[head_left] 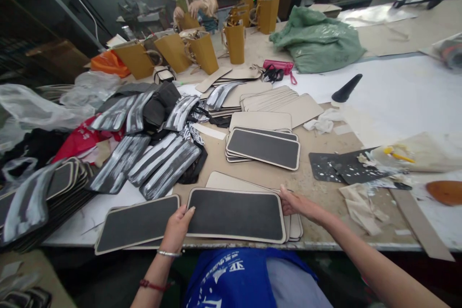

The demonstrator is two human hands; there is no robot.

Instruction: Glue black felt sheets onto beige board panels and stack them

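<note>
The left hand [178, 226] grasps the left edge of a dark panel with a pale border [236, 215], thumb on its face. The right hand [290, 202] holds the panel near its upper right corner. The panel is at the near edge of the tabletop [303, 159], above beige boards [231, 180]. Another dark panel [135, 224] lies to its left, and a small stack of dark panels [263, 148] sits beyond it.

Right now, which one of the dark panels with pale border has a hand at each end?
The front-centre panel: the left hand grips its left end, and the right hand is at its upper right corner. No other has this.
</note>
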